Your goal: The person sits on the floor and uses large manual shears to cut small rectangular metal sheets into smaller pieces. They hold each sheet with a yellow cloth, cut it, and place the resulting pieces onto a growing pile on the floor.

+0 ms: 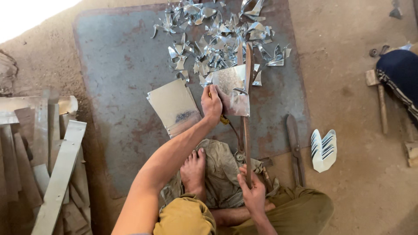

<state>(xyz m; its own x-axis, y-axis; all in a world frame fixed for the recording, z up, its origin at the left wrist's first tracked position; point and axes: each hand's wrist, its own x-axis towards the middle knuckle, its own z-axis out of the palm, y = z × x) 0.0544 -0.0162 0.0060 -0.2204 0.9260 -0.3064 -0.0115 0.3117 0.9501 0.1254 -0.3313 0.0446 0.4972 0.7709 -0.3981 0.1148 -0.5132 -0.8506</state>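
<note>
Left hand (pixel 212 103): fingers curled and clamped on the near edge of the shiny sheet-metal piece (pixel 230 89), pressing it flat.
Right hand (pixel 251 191): fingers wrapped tight round the long handle of the tin snips (pixel 247 109), low by the lap.
Sheet-metal piece: lying on the rusty steel plate (pixel 122 61), right edge caught between the snip blades.
Tin snips: stretched away from the body, blades crossing the sheet's right edge, tips reaching into the offcuts.
Offcuts (pixel 217 35): heap of bright, curled scraps just beyond the sheet, touching its far edge, spread over the plate's far half.
Stack of cut sheets (pixel 174 106): flat on the plate, just left of the held piece, beside the left wrist.
Second snips (pixel 294 146): lying idle at the plate's right edge, near the right knee.
Folded white pieces (pixel 323 150): on the dirt floor, just right of those snips.
Hammer (pixel 380 102): farther right, wooden handle on the ground, partly under dark cloth.
Metal strips (pixel 48 161): piled on the left, well apart.
Bare foot (pixel 193 172): on crumpled cloth between both arms.
</note>
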